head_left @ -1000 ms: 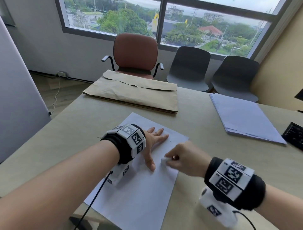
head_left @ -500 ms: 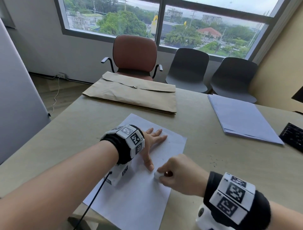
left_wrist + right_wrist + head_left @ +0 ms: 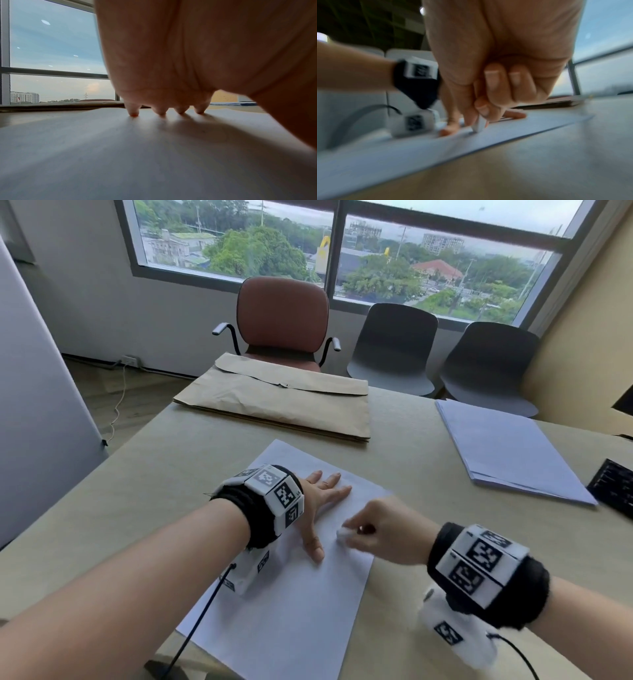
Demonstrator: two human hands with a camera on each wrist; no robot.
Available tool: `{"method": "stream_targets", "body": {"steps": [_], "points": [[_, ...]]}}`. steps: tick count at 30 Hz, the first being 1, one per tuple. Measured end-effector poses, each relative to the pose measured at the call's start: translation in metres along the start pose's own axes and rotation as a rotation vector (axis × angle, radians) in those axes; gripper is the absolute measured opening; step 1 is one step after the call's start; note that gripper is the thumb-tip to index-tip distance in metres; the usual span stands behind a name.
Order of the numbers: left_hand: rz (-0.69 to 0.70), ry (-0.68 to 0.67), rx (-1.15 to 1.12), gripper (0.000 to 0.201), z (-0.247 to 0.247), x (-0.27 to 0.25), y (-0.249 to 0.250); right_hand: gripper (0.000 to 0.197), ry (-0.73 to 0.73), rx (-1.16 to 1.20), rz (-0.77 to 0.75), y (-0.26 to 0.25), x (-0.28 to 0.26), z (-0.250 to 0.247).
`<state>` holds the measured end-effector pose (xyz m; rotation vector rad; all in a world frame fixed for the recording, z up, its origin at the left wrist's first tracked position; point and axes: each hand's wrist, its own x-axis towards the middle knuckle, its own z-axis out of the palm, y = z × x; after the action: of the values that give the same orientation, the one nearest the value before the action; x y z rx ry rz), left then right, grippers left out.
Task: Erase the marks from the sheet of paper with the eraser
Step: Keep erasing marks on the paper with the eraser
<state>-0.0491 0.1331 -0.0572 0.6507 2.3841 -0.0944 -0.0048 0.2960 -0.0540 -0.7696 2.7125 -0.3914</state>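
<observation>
A white sheet of paper [image 3: 291, 594] lies on the beige table [image 3: 137, 491] in front of me. My left hand [image 3: 322, 505] lies flat on the sheet with straight, spread fingers, its fingertips [image 3: 133, 113] pressing the paper [image 3: 154, 155]. My right hand [image 3: 380, 532] pinches a small white eraser [image 3: 342, 534] between thumb and fingers, just right of the left thumb. In the right wrist view the eraser [image 3: 478, 125] touches the paper [image 3: 402, 155] with its lower corner. I cannot make out any marks on the sheet; that view is blurred.
A brown paper envelope [image 3: 284, 402] lies at the table's far side. A stack of white sheets [image 3: 507, 450] sits at the right, with a black keyboard [image 3: 613, 487] at the right edge. A red-brown chair [image 3: 282, 316] and two grey chairs stand beyond the table.
My right hand with the eraser slid toward me along the sheet, then back away to beside the left thumb. The left hand has stayed flat on the paper.
</observation>
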Motion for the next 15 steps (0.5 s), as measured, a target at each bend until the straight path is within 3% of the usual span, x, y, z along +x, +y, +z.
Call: {"method": "stream_targets", "body": {"steps": [3,8,13,15], "points": [[-0.002,-0.005,0.004,0.127,0.0,0.0,0.0,0.032,-0.062,0.004,-0.003,0.0,0.0,-0.004],[-0.008,-0.007,-0.015,0.126,-0.001,0.0,0.001,0.026,0.103,-0.032,0.096,0.009,0.023,-0.011],[-0.002,0.0,0.009,0.127,0.0,0.001,0.001,0.034,-0.066,0.043,-0.04,-0.014,-0.002,0.005],[-0.006,-0.01,0.009,0.127,0.0,0.001,0.001,0.022,-0.044,0.016,0.004,-0.008,0.006,-0.005]]}}
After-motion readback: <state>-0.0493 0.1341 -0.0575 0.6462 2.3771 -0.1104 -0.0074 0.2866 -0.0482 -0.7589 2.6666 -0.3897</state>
